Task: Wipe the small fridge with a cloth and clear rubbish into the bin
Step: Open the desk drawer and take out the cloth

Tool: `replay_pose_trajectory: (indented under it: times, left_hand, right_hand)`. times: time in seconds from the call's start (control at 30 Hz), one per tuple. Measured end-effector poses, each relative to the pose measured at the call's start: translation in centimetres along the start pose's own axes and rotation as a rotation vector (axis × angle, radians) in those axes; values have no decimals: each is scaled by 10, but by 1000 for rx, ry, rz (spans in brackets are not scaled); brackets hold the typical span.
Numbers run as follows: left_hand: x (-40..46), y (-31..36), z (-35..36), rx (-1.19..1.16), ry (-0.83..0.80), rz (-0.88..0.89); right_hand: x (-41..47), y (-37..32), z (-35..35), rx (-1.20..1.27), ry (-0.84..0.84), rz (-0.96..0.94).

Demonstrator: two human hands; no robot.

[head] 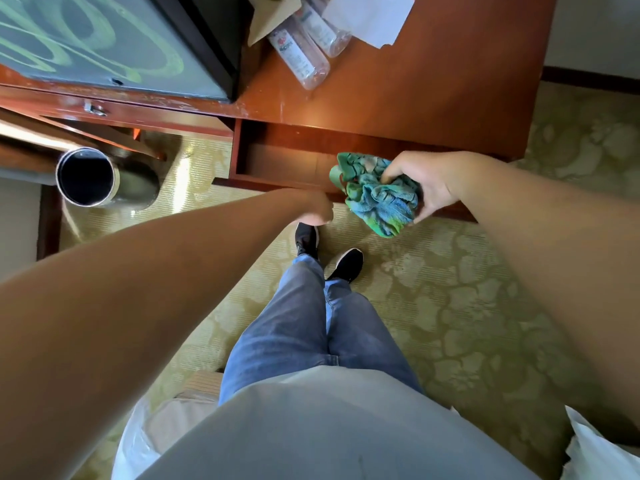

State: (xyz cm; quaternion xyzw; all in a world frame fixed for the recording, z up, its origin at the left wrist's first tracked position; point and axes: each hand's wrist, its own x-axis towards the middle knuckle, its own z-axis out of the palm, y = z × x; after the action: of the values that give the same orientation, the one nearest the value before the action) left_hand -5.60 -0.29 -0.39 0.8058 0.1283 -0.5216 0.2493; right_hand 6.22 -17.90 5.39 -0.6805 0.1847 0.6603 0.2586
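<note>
Gripping the cloth (379, 199) in my right hand (426, 183), I have it bunched into a ball, fingers and thumb curled round it so no loose end trails. It hangs in the air just in front of the tabletop (433, 98) edge, over the open drawer (287, 161), apart from any surface. My left hand (317, 209) reaches forward beside it, below the drawer front; its fingers look curled in on themselves and I see nothing in them, though the hand is turned away and I cannot be sure.

The fridge (104, 39) sits on the left end of the tabletop, its glass door facing up at me with green swirls across it. I judge the wiping is the step in hand, and the balled cloth would want opening out a little to lie flat on the glass.

The rubbish lies to the right of the fridge: two empty bottles (304, 46) side by side, brown paper (270, 15) partly over their tops, and a white sheet (370, 15) beside them. The bin (86, 176) is on the floor to my left, below the fridge, its mouth tilted toward me, so it is close for dropping things in. None of the rubbish is in it yet, as far as I can see into its dark inside.
</note>
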Motion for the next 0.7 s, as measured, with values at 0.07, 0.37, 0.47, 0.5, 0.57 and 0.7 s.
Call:
replay_pose_trajectory:
  times: [0.07,0.37,0.47,0.5,0.57,0.7]
  left_hand:
    - [5,3,-5,-3,101,17]
    - [18,1,-28,-129,307,50]
    - [19,2,-34,-117,322,44]
    - [20,2,-35,-121,318,47]
    - [20,2,-35,-131,312,51]
    - [11,3,-39,-160,299,65]
  right_hand:
    - [5,7,0,-59,5,39]
    - [23,15,5,-51,110,15]
    - [25,8,4,-21,143,-31]
    - [26,6,4,-18,151,-37]
    - [26,3,5,-17,150,-38]
    - [18,-3,8,-21,113,-47]
